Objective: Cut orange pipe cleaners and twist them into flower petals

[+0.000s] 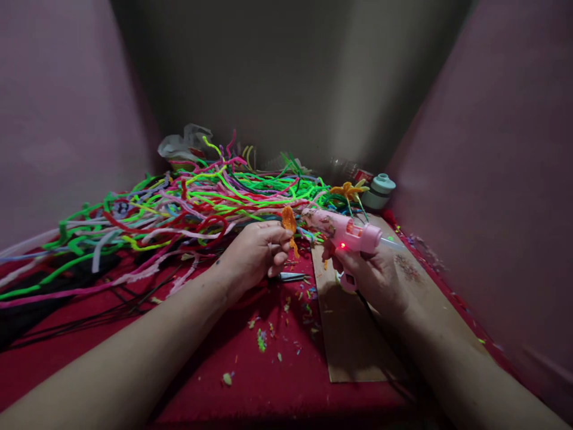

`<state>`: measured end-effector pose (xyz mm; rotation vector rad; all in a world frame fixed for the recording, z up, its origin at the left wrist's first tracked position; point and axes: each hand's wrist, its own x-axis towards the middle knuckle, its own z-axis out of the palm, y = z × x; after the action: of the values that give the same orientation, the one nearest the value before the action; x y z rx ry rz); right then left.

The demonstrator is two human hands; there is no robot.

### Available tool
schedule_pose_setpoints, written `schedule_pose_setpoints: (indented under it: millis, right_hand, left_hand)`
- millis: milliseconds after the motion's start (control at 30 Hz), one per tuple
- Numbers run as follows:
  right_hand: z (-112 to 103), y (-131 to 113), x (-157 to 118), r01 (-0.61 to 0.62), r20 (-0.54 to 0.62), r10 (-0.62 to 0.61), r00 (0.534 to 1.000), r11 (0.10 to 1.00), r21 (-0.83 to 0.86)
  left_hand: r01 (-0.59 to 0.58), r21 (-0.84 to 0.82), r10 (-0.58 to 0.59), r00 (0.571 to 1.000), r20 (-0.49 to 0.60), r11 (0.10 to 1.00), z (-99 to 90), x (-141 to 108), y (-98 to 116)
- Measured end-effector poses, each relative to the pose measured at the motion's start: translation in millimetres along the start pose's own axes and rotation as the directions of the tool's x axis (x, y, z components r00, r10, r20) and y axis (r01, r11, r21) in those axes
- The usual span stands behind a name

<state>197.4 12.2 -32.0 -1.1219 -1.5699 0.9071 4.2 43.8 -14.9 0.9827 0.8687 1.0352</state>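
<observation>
My left hand (264,251) pinches an orange pipe-cleaner petal (289,220), holding it upright above the red cloth. Wrapped around the handle of a pink hot glue gun (333,226) is my right hand (369,269). The gun's nozzle points left, close to the petal; I cannot tell whether they touch. A red light glows on its side, and a clear glue stick (393,243) sticks out of its back end. Below my left hand lies a pair of scissors (290,277), its handles hidden from view.
Many coloured pipe cleaners (215,197) are heaped across the back and left. A brown board (353,352) lies under my right hand. Behind it are an orange and yellow flower (350,191) and a pale green bottle (380,190). Fuzzy scraps dot the red cloth (250,388).
</observation>
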Motion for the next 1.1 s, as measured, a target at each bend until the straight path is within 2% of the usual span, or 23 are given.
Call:
schedule_pose_setpoints:
  millis: [300,500,900,1100]
  right_hand:
    - [-1.4,-5.3,-0.5,-0.017,0.033,0.017,0.999,1.000,-0.001]
    - [0.6,-5.4,-0.8,0.018,-0.070,-0.020,0.997,0.999,-0.033]
    - [-2.1,-3.0,-0.3,0.021,-0.006,-0.021,1.000,0.996,-0.085]
    - [-0.3,-5.3,-1.2,-0.017,0.013,0.017,1.000,1.000,-0.011]
  left_hand:
    - [-0.011,-0.006,0.011,1.000,0.002,1.000,-3.0,1.5,0.3]
    - [-0.003,0.008,0.003,1.000,0.016,1.000,-1.6,0.3,1.2]
    - [-0.017,0.012,0.017,1.000,0.014,1.000,-3.2,1.5,1.4]
    - [0.008,-0.005,-0.008,1.000,0.013,1.000,-5.3,0.7,2.9]
